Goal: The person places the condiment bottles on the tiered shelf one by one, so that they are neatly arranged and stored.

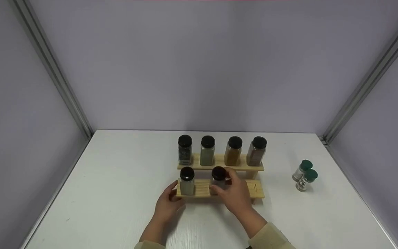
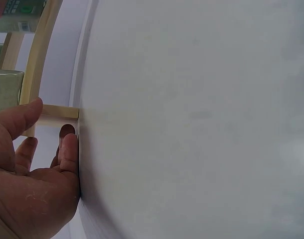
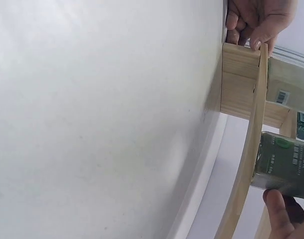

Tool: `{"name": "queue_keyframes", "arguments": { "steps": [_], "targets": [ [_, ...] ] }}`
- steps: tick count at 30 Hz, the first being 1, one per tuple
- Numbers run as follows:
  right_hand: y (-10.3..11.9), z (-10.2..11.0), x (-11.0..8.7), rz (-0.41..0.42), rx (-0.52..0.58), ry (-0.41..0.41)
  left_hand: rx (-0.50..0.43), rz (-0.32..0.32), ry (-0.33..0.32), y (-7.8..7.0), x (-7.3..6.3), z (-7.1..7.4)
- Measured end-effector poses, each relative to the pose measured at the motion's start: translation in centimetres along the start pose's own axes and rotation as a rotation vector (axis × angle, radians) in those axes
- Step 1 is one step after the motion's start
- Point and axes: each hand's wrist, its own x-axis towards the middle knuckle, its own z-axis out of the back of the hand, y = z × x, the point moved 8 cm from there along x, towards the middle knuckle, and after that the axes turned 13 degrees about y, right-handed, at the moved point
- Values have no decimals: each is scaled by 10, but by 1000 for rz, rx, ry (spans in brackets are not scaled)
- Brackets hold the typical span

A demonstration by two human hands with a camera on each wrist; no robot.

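A two-tier wooden spice rack (image 1: 203, 188) stands on the white table. My left hand (image 1: 166, 205) grips the left end of its lower shelf, the thumb at the front edge in the left wrist view. With thumb and fingers, my right hand (image 1: 237, 195) holds a black-capped pepper jar (image 1: 218, 174) upright at the middle of the lower shelf. Its dark label (image 3: 286, 162) shows in the right wrist view, the base right at the shelf board. To its left on that shelf stands a black-capped jar of pale powder (image 1: 187, 181).
Several black-capped spice jars (image 1: 233, 152) line the upper shelf (image 1: 219, 160). On the table to the right, two small glass jars with green caps (image 1: 310, 175) lean or stand close together. Pale panels (image 1: 206, 69) surround the table at the back and sides.
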Motion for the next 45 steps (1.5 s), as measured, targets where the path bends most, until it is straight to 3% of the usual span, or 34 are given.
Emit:
{"name": "queue_keyframes", "arguments": {
  "steps": [13,20,23,26,29,31,35,39,42,45],
  "targets": [
    [6,-18,7,-21,-6,52,16,0,-10,0,0,1],
    [-12,-5,-5,-82,82,55,23,4,2,-3,2,-1],
    [-22,14,-15,-54,108,-15,17,0,8,-3,3,-2],
    [-33,40,-25,37,110,-114,19,8,13,-3,2,-2],
    [-45,72,-34,115,40,-242,41,13,1,-3,2,-1],
    [-55,94,-38,116,-32,-340,50,17,-6,-2,1,0],
    [-77,139,-47,51,-163,-506,40,6,-4,-3,0,0],
    [-100,176,-54,-29,-178,-604,33,-11,0,-3,1,0],
    [-120,194,-58,-147,-143,-637,35,-25,4,-3,2,1],
    [-143,204,-60,-274,-83,-617,29,-26,10,-2,3,-1]
  ]
}}
